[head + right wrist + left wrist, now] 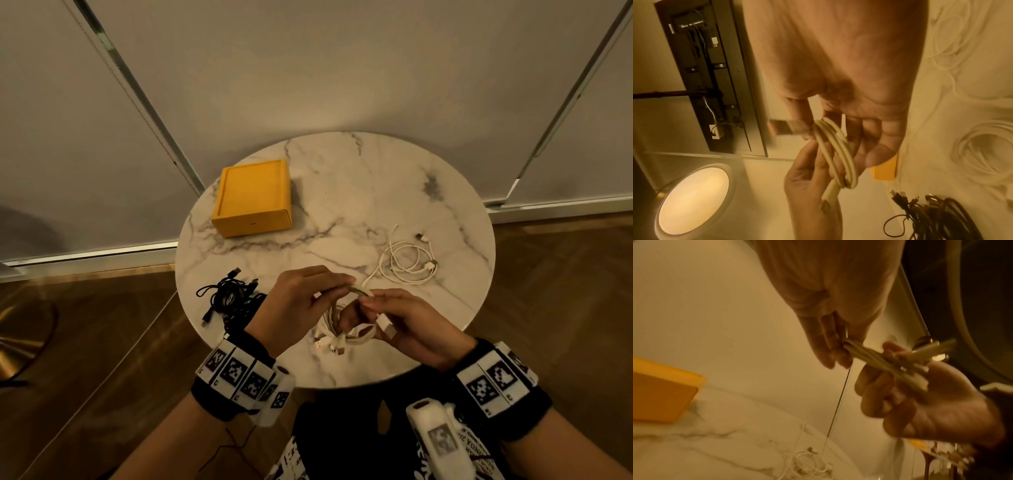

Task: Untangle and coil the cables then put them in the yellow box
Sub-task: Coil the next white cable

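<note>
a white cable (346,318), wound into several loops, is held above the near edge of the round marble table (342,192), between both hands. the left hand (294,305) pinches the top of the coil with thumb and fingers closed on the strands. the right hand (407,325) has its fingers curled around the coil's lower side, with a white plug (385,323) lying across them. a second white cable (409,262) lies loosely looped on the table to the right, apart from the hands. a tangle of black cables (229,299) sits at the table's left edge, just beside the left wrist. the yellow box (253,198) stands closed at the far left of the table, well apart from every cable.
</note>
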`<act>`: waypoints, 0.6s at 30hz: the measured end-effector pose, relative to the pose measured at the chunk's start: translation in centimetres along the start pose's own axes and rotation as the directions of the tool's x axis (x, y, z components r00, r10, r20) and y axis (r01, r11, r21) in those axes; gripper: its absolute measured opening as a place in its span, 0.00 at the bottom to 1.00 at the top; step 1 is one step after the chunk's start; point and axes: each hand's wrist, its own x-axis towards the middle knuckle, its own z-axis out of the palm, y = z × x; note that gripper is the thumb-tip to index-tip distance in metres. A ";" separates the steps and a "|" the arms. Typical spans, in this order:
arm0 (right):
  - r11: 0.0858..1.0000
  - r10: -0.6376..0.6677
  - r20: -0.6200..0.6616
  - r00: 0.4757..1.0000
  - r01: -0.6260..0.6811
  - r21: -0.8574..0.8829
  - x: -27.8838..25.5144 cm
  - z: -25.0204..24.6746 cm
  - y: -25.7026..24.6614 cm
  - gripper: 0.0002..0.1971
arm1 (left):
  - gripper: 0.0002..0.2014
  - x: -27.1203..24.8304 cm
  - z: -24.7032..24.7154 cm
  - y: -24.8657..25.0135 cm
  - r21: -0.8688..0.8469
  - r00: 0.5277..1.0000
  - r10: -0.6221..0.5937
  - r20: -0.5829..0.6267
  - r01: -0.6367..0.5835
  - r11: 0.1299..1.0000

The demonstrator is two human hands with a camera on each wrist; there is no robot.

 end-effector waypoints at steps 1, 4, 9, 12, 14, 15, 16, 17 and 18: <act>1.000 0.007 -0.025 1.000 -0.007 -0.005 0.0 -0.1 0.2 0.12 | 0.09 0.0 0.1 -0.1 -0.033 0.999 -0.052 0.008 0.052 0.998; 0.999 0.017 -0.150 0.989 -0.024 -0.044 0.2 -1.1 1.0 0.09 | 0.08 0.3 0.1 -0.8 -0.133 0.961 -0.271 0.063 0.277 0.952; 0.993 0.114 -0.331 0.937 -0.117 0.009 0.7 -4.1 2.8 0.11 | 0.07 0.8 0.8 -4.1 -0.001 0.896 -0.411 0.168 0.417 0.909; 0.984 0.151 -0.430 0.890 -0.178 -0.023 1.0 -5.6 4.5 0.09 | 0.07 1.0 2.1 -6.5 0.131 0.848 -0.477 0.230 0.458 0.879; 0.972 0.189 -0.467 0.864 -0.231 -0.033 1.1 -6.4 5.6 0.08 | 0.07 1.0 3.2 -8.0 0.224 0.808 -0.527 0.263 0.481 0.848; 0.966 0.212 -0.477 0.853 -0.258 -0.032 1.1 -6.6 6.0 0.07 | 0.06 1.0 3.7 -8.7 0.257 0.784 -0.555 0.278 0.496 0.829; 0.960 0.236 -0.483 0.843 -0.281 -0.020 1.1 -6.8 6.5 0.07 | 0.07 1.0 4.3 -9.4 0.281 0.759 -0.581 0.292 0.513 0.811; 0.955 0.256 -0.487 0.835 -0.295 -0.003 1.2 -7.0 6.9 0.07 | 0.07 0.9 4.8 -10.0 0.296 0.733 -0.609 0.304 0.535 0.792; 0.953 0.267 -0.492 0.829 -0.301 0.010 1.2 -7.1 7.1 0.06 | 0.06 0.9 5.3 -10.5 0.297 0.712 -0.633 0.305 0.560 0.773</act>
